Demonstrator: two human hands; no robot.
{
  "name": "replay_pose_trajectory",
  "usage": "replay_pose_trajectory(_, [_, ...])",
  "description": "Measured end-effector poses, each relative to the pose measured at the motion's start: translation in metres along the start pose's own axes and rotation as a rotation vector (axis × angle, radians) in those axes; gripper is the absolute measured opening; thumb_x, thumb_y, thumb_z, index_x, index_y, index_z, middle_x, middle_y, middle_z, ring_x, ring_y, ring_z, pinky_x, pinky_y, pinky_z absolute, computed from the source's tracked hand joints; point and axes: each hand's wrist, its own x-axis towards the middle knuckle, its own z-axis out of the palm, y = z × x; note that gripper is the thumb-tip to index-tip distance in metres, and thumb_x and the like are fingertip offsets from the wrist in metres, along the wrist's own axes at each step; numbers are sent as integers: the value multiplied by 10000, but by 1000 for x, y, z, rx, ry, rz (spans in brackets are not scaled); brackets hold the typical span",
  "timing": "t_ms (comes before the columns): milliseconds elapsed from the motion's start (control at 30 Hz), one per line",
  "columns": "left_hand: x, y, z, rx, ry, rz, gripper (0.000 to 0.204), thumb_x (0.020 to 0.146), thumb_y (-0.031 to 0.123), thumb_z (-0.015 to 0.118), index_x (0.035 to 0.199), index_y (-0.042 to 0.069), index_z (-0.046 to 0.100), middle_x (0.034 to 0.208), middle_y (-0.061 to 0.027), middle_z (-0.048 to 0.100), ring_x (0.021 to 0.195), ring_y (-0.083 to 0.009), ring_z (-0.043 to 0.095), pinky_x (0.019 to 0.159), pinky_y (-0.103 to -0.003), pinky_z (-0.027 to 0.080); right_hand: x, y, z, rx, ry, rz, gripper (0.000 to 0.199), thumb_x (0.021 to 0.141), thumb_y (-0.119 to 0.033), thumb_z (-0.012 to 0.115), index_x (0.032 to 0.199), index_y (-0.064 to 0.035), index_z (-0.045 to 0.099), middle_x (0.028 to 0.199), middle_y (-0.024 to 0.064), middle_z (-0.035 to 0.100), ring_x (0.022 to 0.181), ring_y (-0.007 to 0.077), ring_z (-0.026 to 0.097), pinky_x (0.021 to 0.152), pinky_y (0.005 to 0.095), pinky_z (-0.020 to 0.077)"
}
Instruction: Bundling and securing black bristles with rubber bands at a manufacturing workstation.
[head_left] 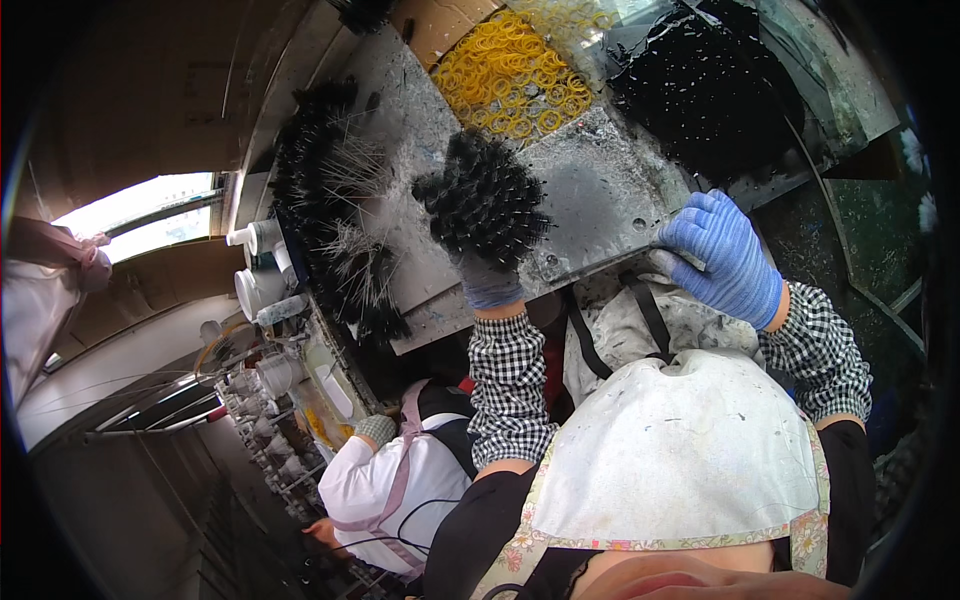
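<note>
My left hand (490,284), in a grey-blue glove, is closed round the lower end of a bundle of black-bristled brushes (482,198). The bundle stands up over the metal worktop (590,190), and its bristle heads hide part of my fingers. At the worktop's near right edge is my right hand (715,252) in a blue knit glove. Its fingers are curled and pressed together at the edge; whatever they grip is too small or hidden to tell. Left of the bundle lies a heap of black brushes (320,190) with thin wire stems.
Yellow rings (510,75) lie heaped at the back of the worktop. A large pile of small black pieces (705,95) sits at the far right. White plastic tubs (258,290) stand at the left. A co-worker in a white top (390,490) is close by at lower left.
</note>
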Motion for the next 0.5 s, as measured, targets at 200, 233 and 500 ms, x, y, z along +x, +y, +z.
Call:
replay_pose_trajectory(200, [1,1,-2,-256,34,-21,711,1037,631,407,1535,128,475,1528,-172,519,1336,-420,555,1086,-652,462,0,2,0,3,3,6,149,839,-190,807,923,-109,714,832,45,667,786,253,604,770,389,471])
replay_pose_trajectory(233, [2,2,0,-193,67,-31,712,1033,635,412,1529,129,484,1513,-172,536,1313,-420,575,1071,-640,483,0,2,0,3,0,11,148,838,-188,808,921,-110,714,829,44,667,786,254,606,772,389,472])
replay_pose_trajectory(500, [1,7,17,23,239,-10,678,1027,623,467,1467,116,555,1425,-169,613,1236,-385,636,1064,-581,513,0,3,2,5,2,9,157,827,-184,818,917,-108,713,832,42,672,788,255,607,776,385,473])
